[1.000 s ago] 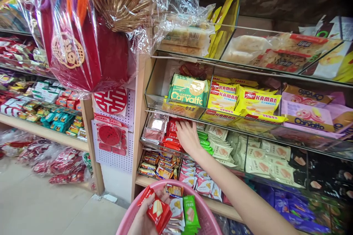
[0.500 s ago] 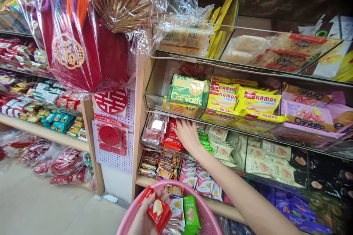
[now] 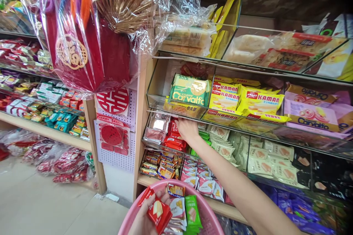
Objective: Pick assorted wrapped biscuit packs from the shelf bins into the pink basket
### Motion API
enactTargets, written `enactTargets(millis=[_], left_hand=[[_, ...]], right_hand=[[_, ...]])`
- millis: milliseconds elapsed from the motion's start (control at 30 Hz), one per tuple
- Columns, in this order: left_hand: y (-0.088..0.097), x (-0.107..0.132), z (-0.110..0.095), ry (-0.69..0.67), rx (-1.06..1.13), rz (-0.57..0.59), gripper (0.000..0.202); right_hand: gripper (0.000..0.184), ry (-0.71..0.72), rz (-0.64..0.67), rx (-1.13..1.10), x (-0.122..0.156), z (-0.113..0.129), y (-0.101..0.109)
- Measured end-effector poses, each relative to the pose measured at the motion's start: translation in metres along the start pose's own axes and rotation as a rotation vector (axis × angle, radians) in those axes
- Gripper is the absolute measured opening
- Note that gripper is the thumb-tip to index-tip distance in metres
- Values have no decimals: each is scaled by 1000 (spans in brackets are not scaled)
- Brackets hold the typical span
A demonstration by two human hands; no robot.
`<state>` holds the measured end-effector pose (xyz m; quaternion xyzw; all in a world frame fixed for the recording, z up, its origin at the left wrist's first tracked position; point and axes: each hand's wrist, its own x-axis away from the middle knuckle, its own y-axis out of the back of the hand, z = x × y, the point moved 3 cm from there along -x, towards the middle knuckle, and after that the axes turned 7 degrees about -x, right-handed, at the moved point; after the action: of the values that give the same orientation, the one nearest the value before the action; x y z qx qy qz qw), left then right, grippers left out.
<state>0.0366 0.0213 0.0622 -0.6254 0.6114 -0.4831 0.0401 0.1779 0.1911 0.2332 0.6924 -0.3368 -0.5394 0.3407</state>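
Over the pink basket (image 3: 211, 214), my left hand (image 3: 141, 216) is closed around red snack packets (image 3: 160, 213), with the top one showing a pale wafer picture. Inside the basket lie green packets (image 3: 192, 213), white packets (image 3: 177, 207) and an orange-brown packet (image 3: 175, 190). My right hand (image 3: 188, 130) reaches into a shelf compartment at the red packets (image 3: 174, 141). Its fingertips are hidden at the back under the shelf above, so I cannot tell whether they grip one.
Silver packets (image 3: 157, 126) and pale cream packets (image 3: 224, 146) flank the red ones. Clear panels divide the compartments. Above are Carvalfo (image 3: 190, 91) and Kaman packs (image 3: 260, 102). A wrapped red decoration (image 3: 110, 58) hangs at left. Bagged goods (image 3: 66, 163) lie low at left.
My right hand has pushed deeper into the red packets' compartment, its fingers now mostly out of sight. My left hand still holds its red packets above the basket. The view has shifted slightly.
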Motion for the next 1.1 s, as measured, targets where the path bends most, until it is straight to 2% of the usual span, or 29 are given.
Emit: enactTargets(millis=[300,633,733,833,1000,1100], left_hand=[[-1,4,3,-12,8,23,28],[2,-4,9,59,-48,33,39],[3,-6,7,46,-56,26,39],[-6,-3,-12,-37,-66,67,39],[-43,7,-71,-210,-61,235,38],[-65,9,-102,-297,-29,275,27]], right_hand=[[31,-7,-35,23,8,-1,0],[31,35,-121,54,15,-3,1],[30,29,-108,52,13,-5,-1],[29,17,-94,46,11,-6,-2],[25,26,-109,41,14,-7,-2],[19,58,-180,44,20,-7,0]])
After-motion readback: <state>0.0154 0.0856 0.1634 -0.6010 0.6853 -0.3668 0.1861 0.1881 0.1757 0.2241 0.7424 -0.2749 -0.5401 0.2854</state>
